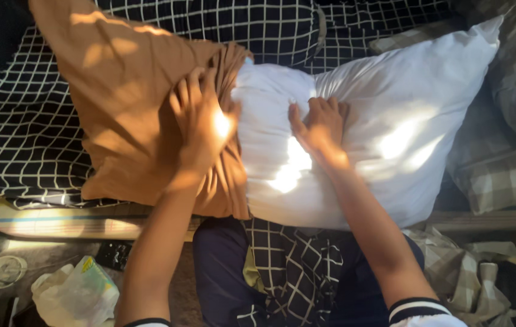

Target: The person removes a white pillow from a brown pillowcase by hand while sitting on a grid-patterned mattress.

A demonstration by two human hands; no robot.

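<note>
The left hand (200,121) grips the bunched edge of a brown pillowcase (124,109) while the right hand (321,127) presses flat, fingers spread, on the white pillow (391,139) lying half inside it across the checked bedsheet (22,139), steadying it against the pull.

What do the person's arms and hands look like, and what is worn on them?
Both forearms are bare, and so are the left hand and the right hand: no gloves, rings, watch or bracelets show. At the bottom edge each arm comes out of a short white sleeve whose cuff has dark stripes. Patches of sunlight fall on both hands.
</note>
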